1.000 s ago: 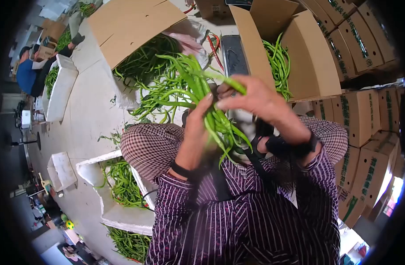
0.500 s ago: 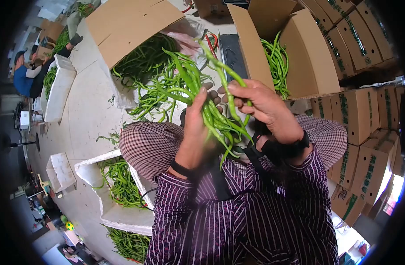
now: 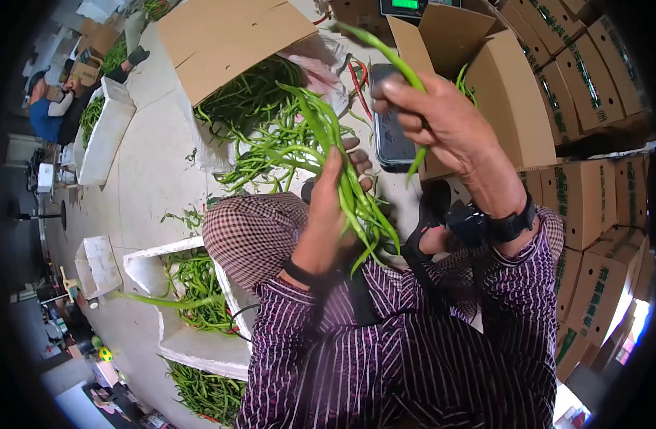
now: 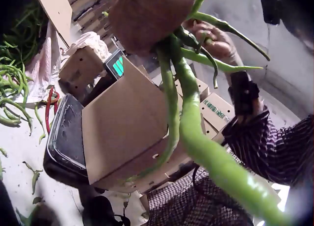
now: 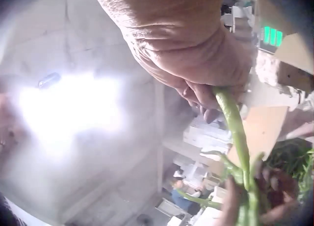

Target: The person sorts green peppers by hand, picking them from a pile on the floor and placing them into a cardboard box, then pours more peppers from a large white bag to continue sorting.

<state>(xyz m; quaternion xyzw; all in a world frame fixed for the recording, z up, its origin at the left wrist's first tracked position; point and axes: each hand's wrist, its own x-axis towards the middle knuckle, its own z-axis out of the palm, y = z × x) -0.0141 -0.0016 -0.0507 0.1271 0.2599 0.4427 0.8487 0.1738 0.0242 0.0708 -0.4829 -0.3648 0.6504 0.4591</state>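
Pale floor open between far-left foam box and pepper pile – passage there. Brown flap overhangs pile's far side, blocking straight drop. Open carton reachable from above; raised side flap bars low entry from black platform. Stacked cartons wall off right. Left knee stands between pile and near foam box.
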